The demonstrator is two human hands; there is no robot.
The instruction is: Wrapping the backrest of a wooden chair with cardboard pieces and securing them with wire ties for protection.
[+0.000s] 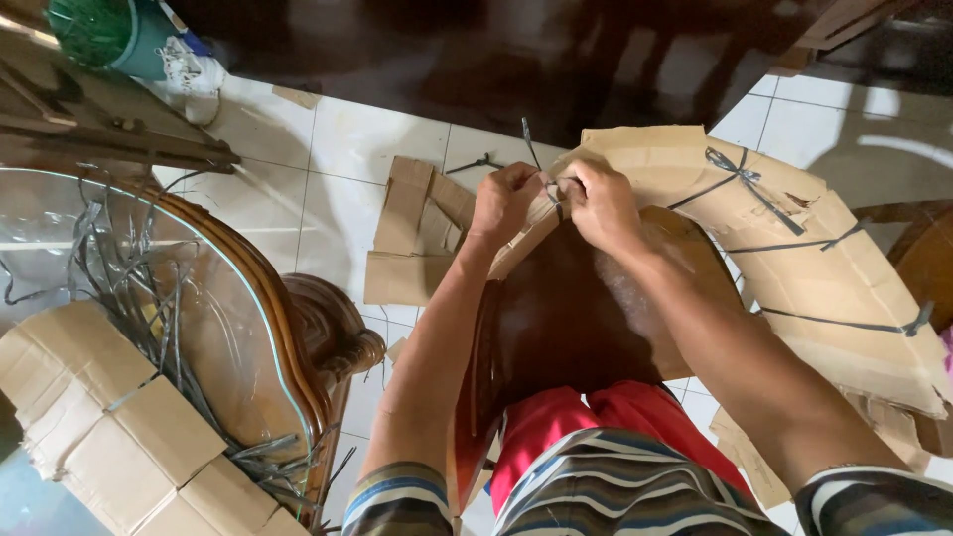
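Hands first: I see two of them, my left hand (504,199) and my right hand (599,201), close together, both pinched on one thin grey plastic strap (545,182) at the top edge of a cardboard wrap (794,248). That strap sits right between my fingertips, against the corner of the cardboard. The wrap is corrugated, brown, torn at the edges, and I count about four more grey ties across it — one knotted in a bow. Under it shows one dark, polished wooden chair back (566,328), smooth and curved. One flattened cardboard piece (412,233) lies on the white floor tiles (268,189) beyond my left hand. To my left stands one round glass-topped table (223,328) with a carved wooden rim, carrying folded cardboard sheets (109,437) and a tangle of loose grey straps (139,288).
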